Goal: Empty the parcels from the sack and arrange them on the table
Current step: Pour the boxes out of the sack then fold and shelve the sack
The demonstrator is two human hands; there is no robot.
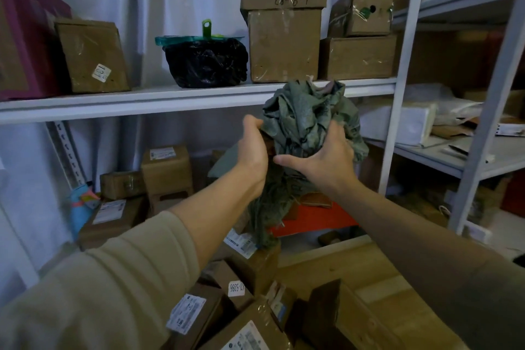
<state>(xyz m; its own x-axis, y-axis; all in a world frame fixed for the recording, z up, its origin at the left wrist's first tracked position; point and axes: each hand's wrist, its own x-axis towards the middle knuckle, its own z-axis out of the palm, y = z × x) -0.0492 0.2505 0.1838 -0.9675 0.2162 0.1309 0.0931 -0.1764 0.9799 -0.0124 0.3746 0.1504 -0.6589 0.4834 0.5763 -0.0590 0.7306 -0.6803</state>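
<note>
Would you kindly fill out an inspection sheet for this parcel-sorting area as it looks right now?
Surface: wooden table at lower right, bare wood showing beside the boxes.
Job's things: green sack bunched up and held in the air; labelled parcels piled beneath it.
Clutter: black bag with a green clip among boxes on the white shelf; orange item behind the sack's hanging end.
Grips: left hand grips the sack's left side; right hand holds its right side, fingers spread on the cloth.
Cables: nothing seen.
Surroundings: metal racking, more cardboard boxes on the floor and upper shelves.
</note>
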